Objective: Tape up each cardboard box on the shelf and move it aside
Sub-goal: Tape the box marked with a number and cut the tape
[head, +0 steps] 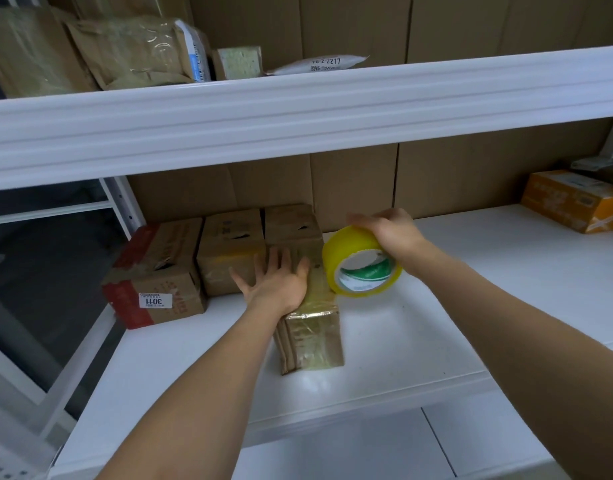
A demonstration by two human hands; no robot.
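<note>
White metal shelf [436, 341] backed with cardboard sheets, boxes at its left end.

The taped box [312, 334] is small, brown and worn, its top and front face shiny with clear yellowish tape; it stands on the shelf nearer the front edge than the others. Four cardboard boxes sit on this level at the left: this one, and three in a row against the back, a red-printed box [152, 275] with a white label, a middle box [229, 251] and a right-hand box [293, 225]. One orange box [575, 199] rests well apart at the far right. There is one tape roll [362, 263], yellow with a green-and-white core. The left hand [275, 278] lies open and flat, fingers spread, on the taped box's top. The right hand [388, 230] grips the roll from above, just beside the box's right side.
</note>
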